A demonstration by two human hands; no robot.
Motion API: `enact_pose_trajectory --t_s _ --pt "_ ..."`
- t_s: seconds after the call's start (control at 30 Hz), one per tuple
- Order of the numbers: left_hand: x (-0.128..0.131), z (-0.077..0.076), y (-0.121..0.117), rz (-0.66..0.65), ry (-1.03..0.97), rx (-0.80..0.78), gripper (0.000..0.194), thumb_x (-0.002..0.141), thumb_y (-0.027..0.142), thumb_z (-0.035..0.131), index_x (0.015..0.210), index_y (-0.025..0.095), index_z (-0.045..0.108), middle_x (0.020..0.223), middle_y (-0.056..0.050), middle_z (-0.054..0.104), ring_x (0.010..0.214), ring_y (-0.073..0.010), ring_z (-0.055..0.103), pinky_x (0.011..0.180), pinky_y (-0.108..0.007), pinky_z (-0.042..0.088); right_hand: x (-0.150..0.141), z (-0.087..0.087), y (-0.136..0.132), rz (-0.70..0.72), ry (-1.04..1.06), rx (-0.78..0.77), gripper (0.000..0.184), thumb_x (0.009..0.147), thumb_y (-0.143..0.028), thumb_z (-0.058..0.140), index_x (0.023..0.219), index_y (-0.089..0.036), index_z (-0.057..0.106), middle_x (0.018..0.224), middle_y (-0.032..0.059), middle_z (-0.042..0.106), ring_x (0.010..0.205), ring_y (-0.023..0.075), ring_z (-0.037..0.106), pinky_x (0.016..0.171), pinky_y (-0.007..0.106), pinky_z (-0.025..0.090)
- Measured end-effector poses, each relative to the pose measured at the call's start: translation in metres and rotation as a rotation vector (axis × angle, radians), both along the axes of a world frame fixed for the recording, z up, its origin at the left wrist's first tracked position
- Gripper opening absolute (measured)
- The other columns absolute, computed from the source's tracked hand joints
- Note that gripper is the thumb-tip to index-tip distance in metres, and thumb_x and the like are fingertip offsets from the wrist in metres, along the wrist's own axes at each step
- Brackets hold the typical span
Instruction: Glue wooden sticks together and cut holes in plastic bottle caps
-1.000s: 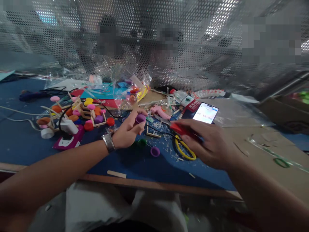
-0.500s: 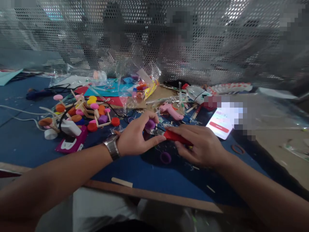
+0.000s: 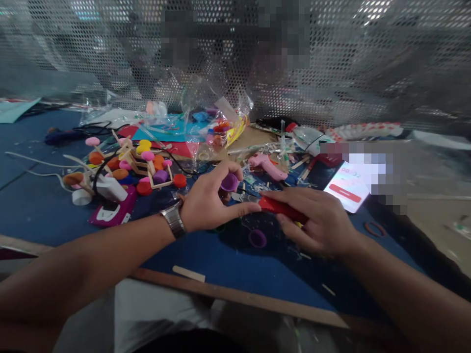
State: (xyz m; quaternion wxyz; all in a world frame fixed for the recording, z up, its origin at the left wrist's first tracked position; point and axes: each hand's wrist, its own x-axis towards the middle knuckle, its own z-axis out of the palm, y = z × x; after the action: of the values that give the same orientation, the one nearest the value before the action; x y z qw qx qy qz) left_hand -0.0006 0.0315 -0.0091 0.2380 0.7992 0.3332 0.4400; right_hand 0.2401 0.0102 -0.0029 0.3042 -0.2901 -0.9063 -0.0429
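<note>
Pinched in the curled fingers of my left hand (image 3: 208,198) is a purple bottle cap (image 3: 230,182), its hollow side turned partly toward me. My left thumb stretches right and meets the front end of a red utility knife (image 3: 281,208). My right hand (image 3: 318,220) is wrapped round the knife's handle, and its pale blade points left toward the cap. Whether the blade touches the cap I cannot tell. On the blue tabletop (image 3: 228,260) below the hands lies a purple ring (image 3: 257,239).
A stick model with coloured caps (image 3: 147,169) stands left, behind a purple device with a white plug (image 3: 114,206). Beyond my hands lie a pink glue gun (image 3: 268,165) and plastic bottle (image 3: 307,139). A lit phone (image 3: 348,186) is at right; a craft stick (image 3: 189,273) lies near the front edge.
The purple cap has tilted so more of its hollow side shows. The knife's blade has come into sight between my hands. The whole view has shifted slightly.
</note>
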Motion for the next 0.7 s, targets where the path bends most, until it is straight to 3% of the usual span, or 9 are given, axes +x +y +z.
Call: enact_pose_trajectory --t_s 0.23,0.5,0.7 --pt "-0.0004 -0.0013 0.0011 0.001 -0.061 -0.138 0.061 0.067 0.055 0.087 0.1 0.021 0.049 0.081 0.003 0.054 0.056 -0.0077 0.048 0.048 -0.021 0.044 0.0013 0.0003 0.0 -0.015 0.035 -0.024 0.03 0.09 -0.019 0.051 0.116 -0.014 0.066 0.084 0.0109 0.076 0.066 0.022 0.072 0.062 0.032 0.058" --pt "-0.0002 -0.0023 0.0022 -0.03 0.019 0.081 0.039 0.085 0.05 0.074 0.099 0.021 0.052 0.089 0.0 0.06 0.071 -0.0122 0.055 0.068 -0.027 0.048 0.0 -0.0011 0.0011 -0.026 0.013 -0.086 0.032 0.092 -0.021 0.05 0.12 -0.016 0.064 0.092 0.0102 0.077 0.073 0.0215 0.074 0.062 0.031 0.059" --pt "-0.0001 -0.0033 0.0031 -0.035 0.023 -0.014 0.051 0.075 0.057 0.081 0.096 0.021 0.051 0.081 0.003 0.056 0.066 -0.0111 0.052 0.061 -0.025 0.044 -0.0003 -0.0015 -0.0003 -0.012 0.012 -0.119 0.036 0.091 -0.018 0.05 0.125 -0.018 0.063 0.094 0.009 0.078 0.075 0.0212 0.074 0.063 0.031 0.059"
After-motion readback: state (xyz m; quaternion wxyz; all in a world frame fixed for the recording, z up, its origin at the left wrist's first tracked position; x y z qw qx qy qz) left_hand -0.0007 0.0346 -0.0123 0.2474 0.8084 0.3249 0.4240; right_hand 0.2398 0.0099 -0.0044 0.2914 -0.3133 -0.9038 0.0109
